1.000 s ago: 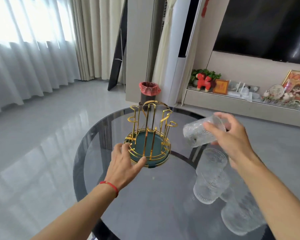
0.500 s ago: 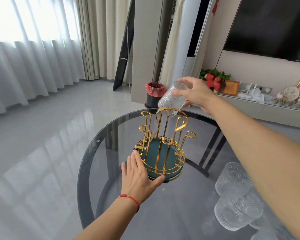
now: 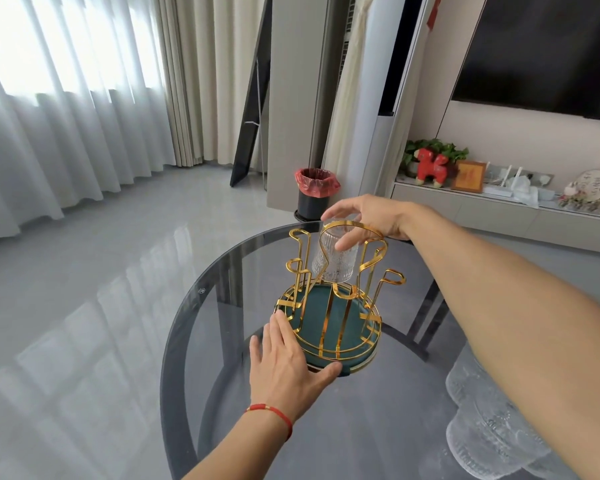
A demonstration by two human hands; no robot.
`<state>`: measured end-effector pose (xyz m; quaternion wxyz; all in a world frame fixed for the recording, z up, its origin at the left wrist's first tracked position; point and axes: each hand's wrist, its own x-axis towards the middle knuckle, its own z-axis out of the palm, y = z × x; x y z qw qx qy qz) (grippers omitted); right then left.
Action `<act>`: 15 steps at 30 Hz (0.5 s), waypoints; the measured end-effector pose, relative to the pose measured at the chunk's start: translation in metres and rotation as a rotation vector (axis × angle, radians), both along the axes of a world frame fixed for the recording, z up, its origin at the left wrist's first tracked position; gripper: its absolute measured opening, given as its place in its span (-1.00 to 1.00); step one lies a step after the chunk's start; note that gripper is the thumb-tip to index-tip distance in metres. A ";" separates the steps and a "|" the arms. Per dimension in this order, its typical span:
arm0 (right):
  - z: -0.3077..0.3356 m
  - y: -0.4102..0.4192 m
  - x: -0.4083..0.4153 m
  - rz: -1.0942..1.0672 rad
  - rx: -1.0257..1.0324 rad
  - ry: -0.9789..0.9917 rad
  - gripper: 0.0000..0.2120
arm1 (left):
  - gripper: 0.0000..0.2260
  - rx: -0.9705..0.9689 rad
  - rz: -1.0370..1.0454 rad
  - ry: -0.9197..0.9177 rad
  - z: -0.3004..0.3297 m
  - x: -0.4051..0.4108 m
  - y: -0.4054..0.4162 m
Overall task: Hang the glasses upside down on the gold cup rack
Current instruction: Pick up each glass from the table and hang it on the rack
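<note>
glass (image 3: 334,261) lowered onto rack (image 3: 329,306), glass table (image 3: 201,341)

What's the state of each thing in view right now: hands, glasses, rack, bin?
right hand: holds the glass from above
glass: inverted, among the far rack prongs
gold cup rack: upright, other prongs bare
left hand: flat against rack base
spare glasses: on table
bin: lined, open

Bright daylight, bending at the edges.
Pouring in through sheer curtains (image 3: 49,109) at upper left, blowing out to white there; glaring off the glossy floor (image 3: 84,306) and glass table (image 3: 222,271); curving straight lines wide-angle; softening slightly toward the corners.
</note>
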<state>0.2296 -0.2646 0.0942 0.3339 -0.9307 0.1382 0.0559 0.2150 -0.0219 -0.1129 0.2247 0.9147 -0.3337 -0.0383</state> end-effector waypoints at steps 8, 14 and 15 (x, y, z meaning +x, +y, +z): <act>-0.002 -0.001 -0.002 0.028 0.027 -0.003 -0.37 | 0.15 0.019 0.003 0.014 0.007 -0.002 0.001; -0.007 0.001 -0.031 -0.284 0.158 -0.255 -0.70 | 0.15 0.029 0.018 -0.017 0.018 -0.009 0.006; -0.008 0.000 -0.043 -0.326 0.097 -0.298 -0.74 | 0.14 0.030 0.023 -0.030 0.022 -0.012 0.007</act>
